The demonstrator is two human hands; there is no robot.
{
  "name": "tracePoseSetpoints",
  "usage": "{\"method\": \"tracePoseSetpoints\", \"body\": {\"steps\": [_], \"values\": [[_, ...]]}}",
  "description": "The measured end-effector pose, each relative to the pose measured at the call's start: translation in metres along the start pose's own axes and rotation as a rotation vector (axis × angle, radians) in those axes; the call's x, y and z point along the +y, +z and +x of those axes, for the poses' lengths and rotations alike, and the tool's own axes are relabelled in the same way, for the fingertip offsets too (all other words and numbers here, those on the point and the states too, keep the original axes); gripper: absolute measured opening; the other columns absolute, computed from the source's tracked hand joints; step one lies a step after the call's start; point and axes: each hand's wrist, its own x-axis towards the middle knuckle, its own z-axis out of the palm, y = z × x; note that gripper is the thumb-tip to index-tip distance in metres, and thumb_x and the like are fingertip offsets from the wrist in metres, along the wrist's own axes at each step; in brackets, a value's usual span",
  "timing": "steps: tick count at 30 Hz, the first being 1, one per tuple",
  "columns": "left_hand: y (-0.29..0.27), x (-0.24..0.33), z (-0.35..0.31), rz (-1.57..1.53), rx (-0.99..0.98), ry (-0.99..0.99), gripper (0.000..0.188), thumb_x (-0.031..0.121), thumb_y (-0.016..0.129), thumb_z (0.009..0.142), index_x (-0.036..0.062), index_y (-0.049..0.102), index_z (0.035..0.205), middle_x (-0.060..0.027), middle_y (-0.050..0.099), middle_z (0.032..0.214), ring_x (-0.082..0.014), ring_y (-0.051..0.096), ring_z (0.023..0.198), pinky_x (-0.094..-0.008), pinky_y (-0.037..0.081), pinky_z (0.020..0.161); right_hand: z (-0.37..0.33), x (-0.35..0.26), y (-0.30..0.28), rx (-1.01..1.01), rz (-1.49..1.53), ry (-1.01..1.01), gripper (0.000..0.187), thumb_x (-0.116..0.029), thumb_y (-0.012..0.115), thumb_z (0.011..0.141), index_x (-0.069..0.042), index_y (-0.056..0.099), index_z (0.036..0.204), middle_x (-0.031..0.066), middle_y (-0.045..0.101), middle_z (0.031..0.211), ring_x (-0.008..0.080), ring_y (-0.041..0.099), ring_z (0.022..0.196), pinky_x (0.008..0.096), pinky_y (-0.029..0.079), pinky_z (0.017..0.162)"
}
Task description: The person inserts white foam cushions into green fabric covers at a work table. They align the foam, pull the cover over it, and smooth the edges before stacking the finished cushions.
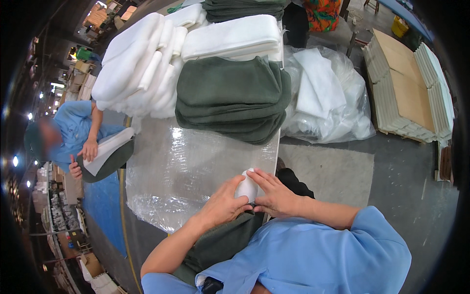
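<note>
Between my two hands, close to the table's near right corner, is a folded or rolled piece of white padding (246,190). My left hand (223,202) closes on its left side, and my right hand (275,194) presses it from the right with bent fingers. A dark green fabric cover (220,242) lies across my lap under my left forearm; its upper end reaches up to the padding. Whether the padding's lower end sits inside the cover is hidden by my hands. Beyond them, a stack of dark green fabric covers (232,88) rests on the plastic-wrapped table (171,161).
Piles of white padding (132,54) stand at the table's far side, near more dark green fabric (245,10). A co-worker (73,130) at left holds white padding on a green cover. Right of the table are a clear plastic bag (352,108) and stacked cardboard (406,93).
</note>
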Motion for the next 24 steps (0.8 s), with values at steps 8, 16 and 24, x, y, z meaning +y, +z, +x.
{"method": "tracePoseSetpoints", "body": {"steps": [8,16,24], "values": [[0.016,-0.043,0.02,-0.446,0.029,-0.297,0.027,0.027,0.07,0.102,0.0014,0.063,0.096,-0.0151,0.056,0.117,-0.0311,0.063,0.101,-0.0396,0.053,0.087,0.036,0.042,-0.01,-0.101,0.356,0.118,0.027,-0.026,0.069,0.101,0.0,0.073,0.096,0.0205,0.056,0.145,0.0373,0.061,0.124,0.0445,0.052,0.102],[0.048,-0.093,0.04,-0.86,0.045,-0.642,0.033,0.03,0.065,0.106,-0.0001,0.067,0.093,-0.007,0.057,0.093,-0.0177,0.057,0.087,-0.0323,0.047,0.078,0.071,0.095,-0.007,-0.174,0.82,0.486,0.026,-0.021,0.068,0.102,0.001,0.072,0.089,0.0093,0.068,0.111,0.0183,0.063,0.102,0.034,0.051,0.088],[0.087,-0.117,0.054,-1.381,-0.084,-1.075,0.044,0.038,0.059,0.11,-0.0034,0.072,0.102,-0.0087,0.065,0.097,-0.0149,0.059,0.099,-0.0318,0.049,0.086,0.057,0.138,0.048,-0.145,1.169,0.913,0.034,-0.028,0.066,0.106,0.0,0.072,0.09,0.002,0.06,0.106,0.0157,0.059,0.097,0.0332,0.049,0.087]]}}
